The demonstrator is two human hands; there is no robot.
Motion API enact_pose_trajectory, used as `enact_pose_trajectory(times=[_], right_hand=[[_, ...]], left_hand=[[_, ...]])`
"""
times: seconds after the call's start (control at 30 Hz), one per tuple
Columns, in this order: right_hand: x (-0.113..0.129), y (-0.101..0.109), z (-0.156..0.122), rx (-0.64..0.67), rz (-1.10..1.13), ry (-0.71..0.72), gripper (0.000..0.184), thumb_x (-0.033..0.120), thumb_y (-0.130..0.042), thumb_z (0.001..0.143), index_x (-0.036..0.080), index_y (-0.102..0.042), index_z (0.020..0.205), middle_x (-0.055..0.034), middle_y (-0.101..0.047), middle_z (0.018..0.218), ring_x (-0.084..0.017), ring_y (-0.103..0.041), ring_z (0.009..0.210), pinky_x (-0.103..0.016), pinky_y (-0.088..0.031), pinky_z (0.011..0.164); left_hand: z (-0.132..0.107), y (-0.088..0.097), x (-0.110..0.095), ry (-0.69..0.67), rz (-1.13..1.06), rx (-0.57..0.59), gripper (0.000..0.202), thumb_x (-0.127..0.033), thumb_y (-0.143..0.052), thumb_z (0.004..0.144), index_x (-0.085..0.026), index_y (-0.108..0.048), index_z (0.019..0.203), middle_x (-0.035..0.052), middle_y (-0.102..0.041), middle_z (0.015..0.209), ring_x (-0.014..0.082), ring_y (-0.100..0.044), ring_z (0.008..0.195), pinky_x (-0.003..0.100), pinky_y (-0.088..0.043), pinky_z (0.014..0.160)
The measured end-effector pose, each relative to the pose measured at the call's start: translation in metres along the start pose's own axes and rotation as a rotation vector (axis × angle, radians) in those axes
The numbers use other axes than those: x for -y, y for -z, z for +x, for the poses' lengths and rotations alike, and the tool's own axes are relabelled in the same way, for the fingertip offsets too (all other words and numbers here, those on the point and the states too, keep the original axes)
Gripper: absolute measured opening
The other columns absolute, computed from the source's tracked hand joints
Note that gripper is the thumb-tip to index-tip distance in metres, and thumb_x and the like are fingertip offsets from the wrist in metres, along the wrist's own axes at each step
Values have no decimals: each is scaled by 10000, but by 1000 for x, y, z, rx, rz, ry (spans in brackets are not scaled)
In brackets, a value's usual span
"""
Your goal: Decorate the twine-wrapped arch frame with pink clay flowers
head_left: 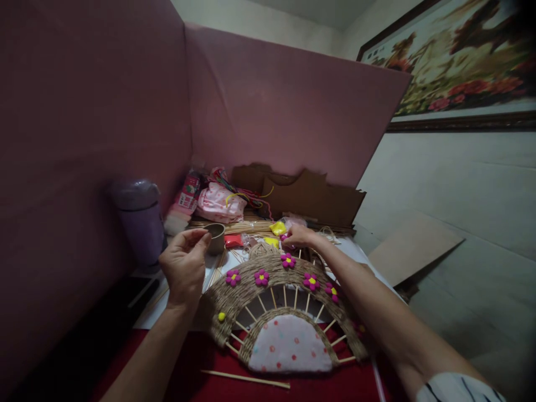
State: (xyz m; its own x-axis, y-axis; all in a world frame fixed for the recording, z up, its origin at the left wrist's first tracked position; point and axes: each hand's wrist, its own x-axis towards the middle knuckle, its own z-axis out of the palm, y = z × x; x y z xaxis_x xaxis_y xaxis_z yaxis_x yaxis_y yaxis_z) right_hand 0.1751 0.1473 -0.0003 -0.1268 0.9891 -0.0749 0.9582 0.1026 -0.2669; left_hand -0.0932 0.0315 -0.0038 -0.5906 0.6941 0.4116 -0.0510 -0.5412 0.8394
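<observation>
Over the red cloth (184, 385) we have the flowered fan (288, 340), our left hand (184, 268) pinched together at thumb and fingertips, our right hand (300, 236) beyond the fan at a magenta piece (285, 237), its grip too hidden to tell.

Room to pass lies above the woven fan (290, 338) between left hand (184, 265) and right hand (298, 237), while a purple bottle (142, 230) and 2 pink panels (288, 106) bar the left and rear.

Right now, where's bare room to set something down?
Red surface: patch between left forearm and woven fan, plus the near side of the loose stick. Crowded: behind the fan, with red packet, yellow packets and round container.
</observation>
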Motion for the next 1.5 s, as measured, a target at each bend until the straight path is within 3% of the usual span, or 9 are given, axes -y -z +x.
enact_pose_trajectory(times=[0.2,0.47,0.57,0.67,0.77,0.9,1.1,1.3,1.5], right_hand=[[-7,22,-7,-107,218,12,210,275,-512,689,129,-615,579,-5,-539,506,-108,-478,508,-207,-304,466],[24,65,-74,-212,585,175,272,361,-454,720,132,-585,784,31,-459,540,-68,-354,435,-194,-284,420],[41,75,-109,-266,892,318,247,359,-524,699,134,-576,785,32,-471,545,-65,-368,425,-190,-271,391],[55,85,-144,-350,1099,446,217,333,-556,707,142,-574,809,24,-507,554,-67,-400,409,-190,-273,364],[67,87,-170,-501,1241,478,220,321,-536,720,153,-565,860,10,-535,594,-73,-427,427,-192,-281,361],[87,63,-181,-603,1355,438,199,321,-478,763,179,-556,878,17,-516,614,-68,-436,453,-181,-283,372],[123,-12,-162,-295,1361,398,232,364,-513,753,188,-601,876,31,-519,587,-79,-415,441,-193,-314,378],[125,-43,-136,-511,1050,483,190,267,-483,781,201,-602,913,1,-587,778,-137,-521,695,-250,-445,623],[121,-62,-131,-589,1000,580,217,246,-444,826,188,-591,976,-20,-605,890,-168,-553,841,-286,-443,788]], left_hand=[[-2,0,-1,-50,57,25,169,-319,-599,781,-162,-629,836,-28,-583,604,101,-536,574,225,-419,602],[-18,-4,-16,-142,219,283,405,-360,-448,875,-194,-386,510,-49,-352,472,82,-319,437,219,-291,434],[-23,-5,-18,-164,237,284,355,-356,-468,863,-191,-445,549,-38,-385,495,94,-356,460,223,-311,439],[-24,-7,-14,-171,246,304,139,-278,-497,822,-191,-540,723,-30,-468,574,112,-431,514,226,-352,465],[-24,-7,-10,-176,229,360,88,-173,-497,745,-197,-574,780,-14,-544,668,126,-498,586,230,-393,503],[-25,-6,-10,-192,159,376,133,-168,-487,708,-193,-609,660,7,-596,710,138,-541,658,234,-425,559],[-24,-7,-10,-105,31,418,148,-312,-574,741,-193,-659,717,1,-623,662,145,-555,625,246,-446,591],[-20,-7,-8,-29,-109,442,282,-450,-588,773,-184,-680,753,8,-617,659,125,-536,590,234,-443,570],[-25,-10,-18,146,-136,597,348,-352,-824,518,-163,-686,775,36,-690,736,157,-612,660,255,-499,622]])
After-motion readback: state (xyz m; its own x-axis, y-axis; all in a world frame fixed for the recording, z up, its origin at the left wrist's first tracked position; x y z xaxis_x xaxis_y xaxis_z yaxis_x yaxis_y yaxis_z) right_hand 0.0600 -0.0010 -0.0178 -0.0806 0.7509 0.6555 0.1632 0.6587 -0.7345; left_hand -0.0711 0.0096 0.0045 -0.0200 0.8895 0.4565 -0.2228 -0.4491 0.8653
